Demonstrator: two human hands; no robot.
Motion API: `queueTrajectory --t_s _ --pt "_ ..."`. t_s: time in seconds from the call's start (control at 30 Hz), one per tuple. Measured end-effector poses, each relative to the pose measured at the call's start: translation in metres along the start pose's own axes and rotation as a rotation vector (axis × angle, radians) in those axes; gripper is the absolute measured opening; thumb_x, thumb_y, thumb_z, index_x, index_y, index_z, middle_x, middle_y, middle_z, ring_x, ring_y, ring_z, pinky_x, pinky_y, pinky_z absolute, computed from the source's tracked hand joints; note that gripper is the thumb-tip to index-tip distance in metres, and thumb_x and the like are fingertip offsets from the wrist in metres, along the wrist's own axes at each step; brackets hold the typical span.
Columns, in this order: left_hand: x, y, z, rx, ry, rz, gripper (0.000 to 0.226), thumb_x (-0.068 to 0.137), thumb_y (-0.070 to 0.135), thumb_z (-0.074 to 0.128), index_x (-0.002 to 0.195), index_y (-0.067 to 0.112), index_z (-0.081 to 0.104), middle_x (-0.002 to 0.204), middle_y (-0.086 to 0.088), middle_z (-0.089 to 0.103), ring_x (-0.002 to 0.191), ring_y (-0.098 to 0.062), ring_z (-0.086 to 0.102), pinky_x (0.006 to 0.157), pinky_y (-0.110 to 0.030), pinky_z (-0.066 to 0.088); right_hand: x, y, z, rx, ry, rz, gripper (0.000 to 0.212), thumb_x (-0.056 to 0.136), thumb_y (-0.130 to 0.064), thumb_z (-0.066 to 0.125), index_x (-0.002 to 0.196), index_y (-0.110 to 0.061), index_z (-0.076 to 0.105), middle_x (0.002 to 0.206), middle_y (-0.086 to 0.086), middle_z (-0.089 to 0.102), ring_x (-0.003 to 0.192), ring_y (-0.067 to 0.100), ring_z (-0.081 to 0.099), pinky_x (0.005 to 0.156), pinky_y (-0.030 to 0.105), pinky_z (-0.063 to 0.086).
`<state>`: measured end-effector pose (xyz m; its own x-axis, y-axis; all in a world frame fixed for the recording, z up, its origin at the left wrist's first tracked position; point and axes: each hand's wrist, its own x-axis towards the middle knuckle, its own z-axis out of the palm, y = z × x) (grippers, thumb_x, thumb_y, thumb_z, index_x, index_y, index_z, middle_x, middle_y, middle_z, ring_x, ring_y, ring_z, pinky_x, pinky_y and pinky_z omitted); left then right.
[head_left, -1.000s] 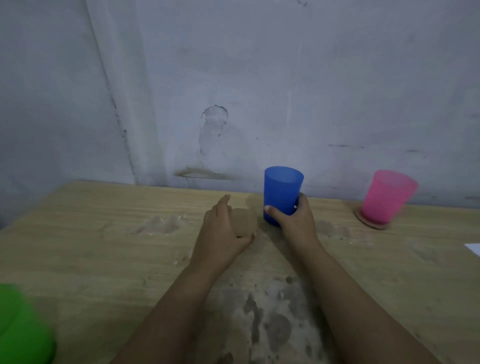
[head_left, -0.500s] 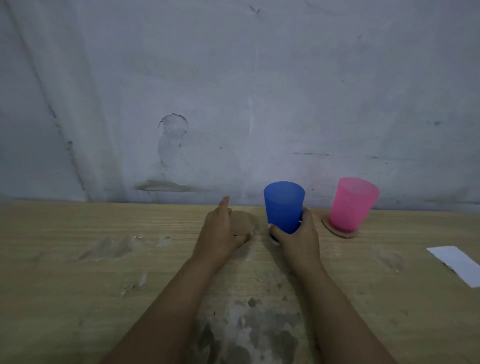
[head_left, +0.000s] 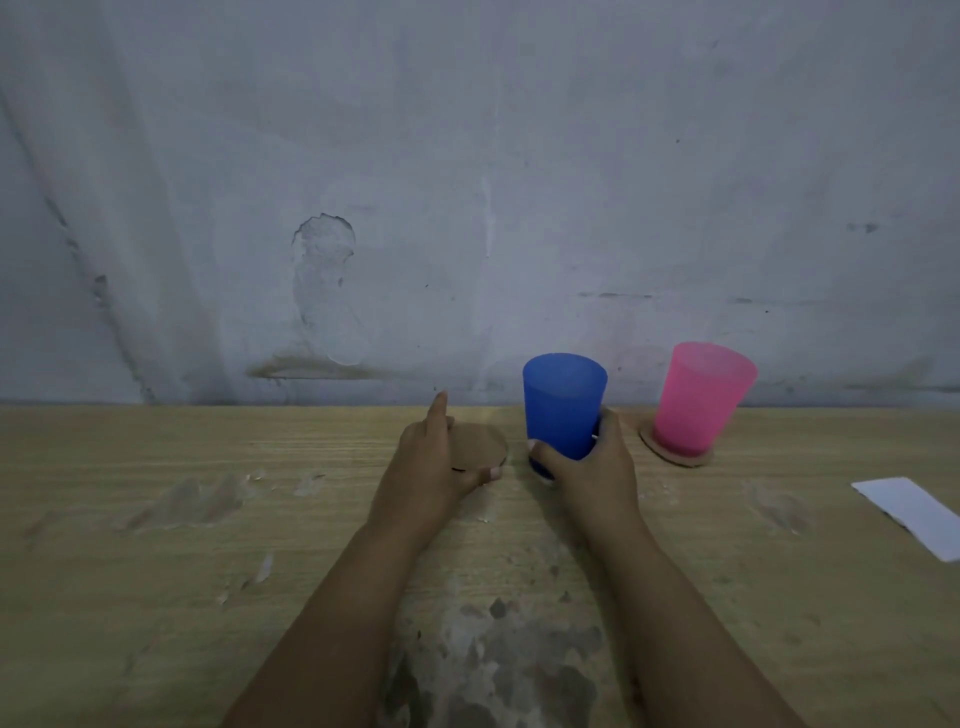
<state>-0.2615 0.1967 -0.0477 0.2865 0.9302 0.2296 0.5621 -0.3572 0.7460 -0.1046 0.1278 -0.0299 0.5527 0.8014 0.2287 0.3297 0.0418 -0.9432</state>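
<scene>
Head view, centre of the frame. I see the left hand (head_left: 431, 467) just left of centre, pinching a round brown coaster (head_left: 478, 446): the thumb lies under its near edge, the other fingers are behind it, and the forefinger points straight up toward the wall (head_left: 467, 156). The coaster's flat face is turned toward the camera, just above the wooden table (head_left: 156, 519); I cannot tell whether its lower edge touches the wood.

Just right of centre, the right hand (head_left: 592, 473) grips the lower part of a blue cup (head_left: 563, 402), thumb on the cup's left side and fingers curled round its right side. The cup is upright, mouth up, just beside the coaster but apart from it. Whether its base rests on the table, I cannot tell.

Further right, near the wall, a pink cup (head_left: 698, 397) stands upright on a second coaster (head_left: 675, 457), whose rim shows around the cup's base. At the right edge of the frame a white sheet of paper (head_left: 914, 514) lies flat on the table, well apart from both hands.
</scene>
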Motion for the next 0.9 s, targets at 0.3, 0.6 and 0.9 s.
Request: queueTrajectory --t_s 0.3,0.6,0.9 --pt "0.007 0.002 0.003 -0.01 0.003 -0.001 0.121 0.062 0.044 0.084 0.151 0.023 0.004 0.126 -0.003 0.051 0.115 -0.015 0.043 0.087 -0.025 0.037 0.01 -0.01 0.013 0.087 -0.003 -0.02 0.059 0.07 -0.033 0.076 0.119 -0.029 0.043 0.114 -0.009 0.056 0.1 0.009 0.057 0.07 0.021 0.048" --pt "0.007 0.006 0.0 -0.051 -0.005 0.027 0.128 0.066 0.041 0.082 0.149 0.021 -0.014 0.119 -0.004 0.059 0.111 -0.019 0.054 0.09 -0.04 0.05 0.013 -0.022 0.049 0.166 -0.182 -0.057 0.061 0.069 -0.031 0.079 0.121 -0.028 0.046 0.117 -0.009 0.06 0.102 0.009 0.061 0.075 0.031 0.059" --pt "0.008 0.005 -0.001 -0.047 0.005 0.004 0.128 0.07 0.034 0.08 0.145 0.023 -0.024 0.115 -0.007 0.06 0.104 -0.021 0.059 0.085 -0.042 0.052 0.012 -0.016 0.049 -0.005 -0.234 -0.105 0.068 0.068 -0.031 0.079 0.126 -0.024 0.045 0.12 -0.007 0.06 0.102 0.009 0.059 0.075 0.021 0.053"
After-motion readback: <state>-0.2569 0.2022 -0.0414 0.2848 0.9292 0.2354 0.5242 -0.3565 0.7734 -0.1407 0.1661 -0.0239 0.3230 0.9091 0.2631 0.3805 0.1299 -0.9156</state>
